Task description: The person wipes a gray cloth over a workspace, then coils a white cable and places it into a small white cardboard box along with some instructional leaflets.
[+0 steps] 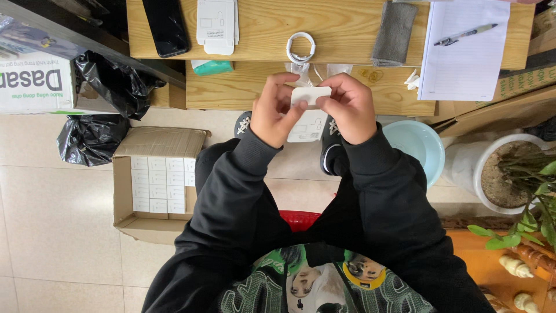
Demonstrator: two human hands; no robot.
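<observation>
My left hand (272,110) and my right hand (348,108) both grip a small white rectangular part (311,95) at chest height, in front of the low wooden table (255,87). A flat white card (307,126) hangs just below it between my palms. A coiled white cable (301,47) lies on the table directly beyond my fingers. Further back on the wood rest a white carton (216,22) and a black phone (167,26).
An open cardboard box (155,184) of several small white boxes stands on the tiled floor at left, beside black plastic bags (92,139). A grey cloth (394,33), paper with a pen (466,35), a pale blue bowl (418,145) and a potted plant (509,174) are at right.
</observation>
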